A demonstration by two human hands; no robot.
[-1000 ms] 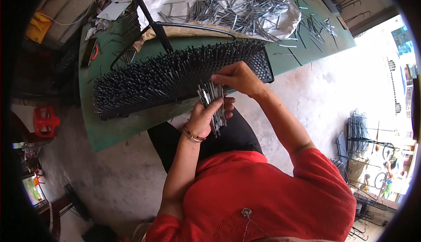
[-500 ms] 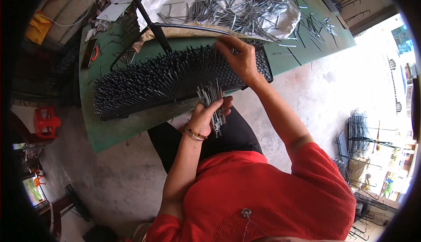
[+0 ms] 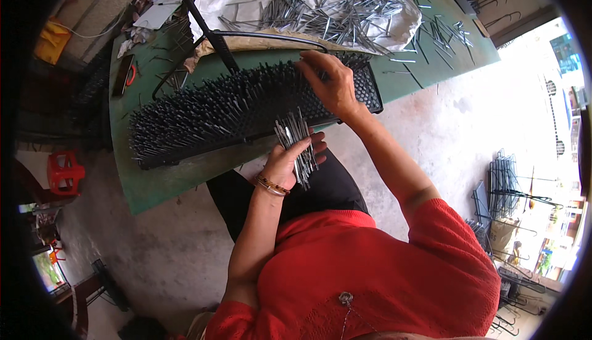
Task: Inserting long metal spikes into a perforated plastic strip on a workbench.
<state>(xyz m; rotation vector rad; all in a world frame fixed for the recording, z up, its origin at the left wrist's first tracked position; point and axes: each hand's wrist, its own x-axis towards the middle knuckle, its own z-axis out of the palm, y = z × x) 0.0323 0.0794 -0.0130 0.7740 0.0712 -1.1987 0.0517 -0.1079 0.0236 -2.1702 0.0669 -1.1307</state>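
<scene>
A bundle of thin grey metal rods (image 3: 301, 150) lies across my left hand (image 3: 285, 166), gripped under the thumb with their upper ends fanned out. In front of me stands a long black perforated rack (image 3: 280, 109); its left part and far edge bristle with upright dark rods (image 3: 185, 115), while bare holes show at the right end. My right hand (image 3: 333, 81) is over the rack's far side, right of its middle, thumb and fingertips brought together. Whatever is between those fingertips is too small and dark to make out.
Behind the rack, loose metal rods (image 3: 345, 7) are heaped on a white sheet (image 3: 222, 1) on the green table (image 3: 148, 186). A black metal frame (image 3: 216, 41) rises by the rack. Red-handled scissors (image 3: 131, 75) lie at left; a red stool (image 3: 65, 173) stands on the floor.
My right hand has shifted slightly left and down over the rack, fingertips still together. The left hand and its bundle have barely moved.
</scene>
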